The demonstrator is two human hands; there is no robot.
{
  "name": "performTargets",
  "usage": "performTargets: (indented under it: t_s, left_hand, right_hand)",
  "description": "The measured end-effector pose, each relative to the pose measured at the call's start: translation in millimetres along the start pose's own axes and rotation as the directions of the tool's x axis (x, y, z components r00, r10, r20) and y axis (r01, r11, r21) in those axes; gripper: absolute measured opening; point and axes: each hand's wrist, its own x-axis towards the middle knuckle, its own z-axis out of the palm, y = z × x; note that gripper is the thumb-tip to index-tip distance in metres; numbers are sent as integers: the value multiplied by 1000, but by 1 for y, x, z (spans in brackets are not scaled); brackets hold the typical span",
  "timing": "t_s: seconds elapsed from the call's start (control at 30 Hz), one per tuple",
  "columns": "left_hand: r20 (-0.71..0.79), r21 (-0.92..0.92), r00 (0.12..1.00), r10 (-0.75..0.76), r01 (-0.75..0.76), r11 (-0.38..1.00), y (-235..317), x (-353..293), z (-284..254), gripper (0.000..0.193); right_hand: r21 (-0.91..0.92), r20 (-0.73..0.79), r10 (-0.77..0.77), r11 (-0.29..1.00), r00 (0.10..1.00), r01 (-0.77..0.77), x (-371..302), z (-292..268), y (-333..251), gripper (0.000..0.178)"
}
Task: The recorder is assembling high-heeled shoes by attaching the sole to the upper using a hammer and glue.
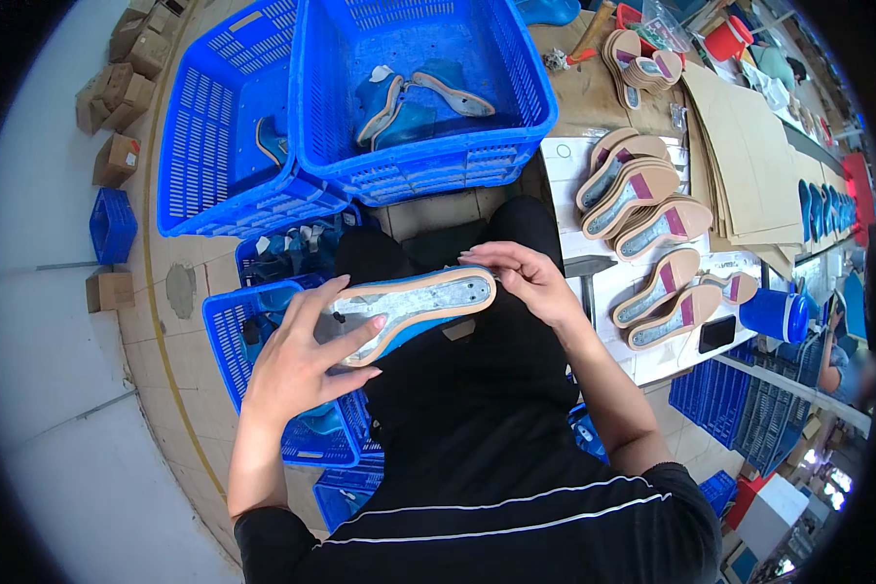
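A blue shoe last with an insole (414, 297) lies bottom up above my lap; the insole has a grey middle and a tan rim. My left hand (316, 341) is closed around its wide toe end, thumb and a finger resting across the grey face. At the narrow heel end, my right hand (524, 277) has its fingers bent and pinched together against the far edge. What those fingertips hold, if anything, is hidden. Small dark holes show in the grey face near the heel.
Stacks of tan insoles (633, 195) lie on the work table to the right, beside brown board sheets (740, 156), a black phone (717, 334) and a blue jug (775, 314). Large blue crates (423, 161) stand ahead, holding several lasts. More crates (222, 336) are at my left.
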Motion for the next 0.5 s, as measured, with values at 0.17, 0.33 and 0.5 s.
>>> performTargets:
  t_s: [0.17,0.33,0.5]
  left_hand:
    - [35,67,999,-33,31,997,6,-2,-7,69]
    - [79,104,996,-44,36,994,7,-1,-9,68]
    - [89,92,995,-44,36,995,7,-1,-9,67]
  right_hand:
    - [-132,4,4,991,1000,-3,3,0,10,49]
    - [-110,-13,20,994,1000,-21,3,-1,10,49]
    - [-57,10,69,996,998,-68,5,-8,11,48]
